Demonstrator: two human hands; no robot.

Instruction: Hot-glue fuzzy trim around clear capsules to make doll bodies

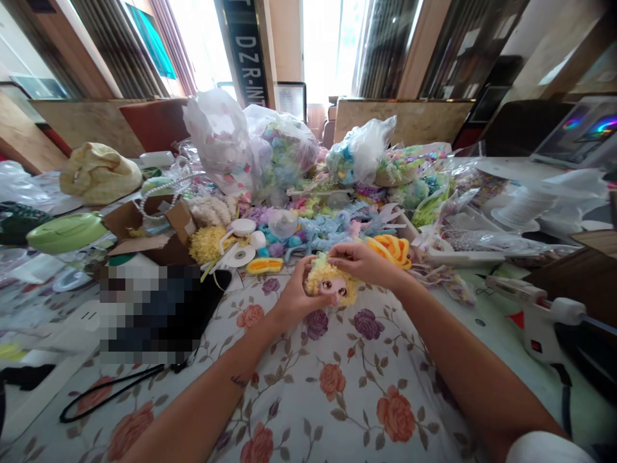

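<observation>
A small doll head (333, 289) with curly yellow hair is held just above the flowered cloth (299, 392), in the middle of the scene, face toward the person. The left hand (297, 294) grips it from the left, thumb at the near lower edge and fingers behind the hair; this grip seems meant to steady the head and leave its top free. The right hand (359, 262) comes in from the right, bent fingers at the top of the hair, beside a pale green piece (319, 260); whether they pinch anything I cannot tell. The head thus sits between the two hands, below the right fingertips.

Beyond the right hand lies a yellow cord bundle (389, 249), and to the left a yellow band (265, 265). A glue gun (538, 331) stands at the right, probably there for easy reach. Plastic bags (219, 145) line the far side.
</observation>
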